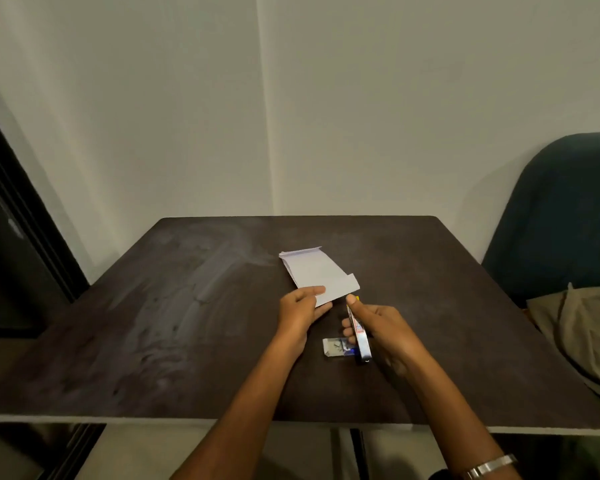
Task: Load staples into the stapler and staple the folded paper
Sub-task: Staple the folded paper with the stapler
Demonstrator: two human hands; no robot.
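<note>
A folded white paper [317, 271] is lifted off the dark table [187, 323], and my left hand [300, 311] pinches its near corner between thumb and fingers. My right hand [378, 329] grips a small silver stapler [359, 336] with a yellow tip, its front end pointing at the paper's near right edge and almost touching it. A small open staple box [336, 347] lies on the table just below the stapler, partly hidden by my right fingers.
A dark teal chair [565, 216] stands at the table's right side with a beige cloth [579, 327] lying by it. A dark door frame [18, 220] runs along the left. The wall rises right behind the table's far edge.
</note>
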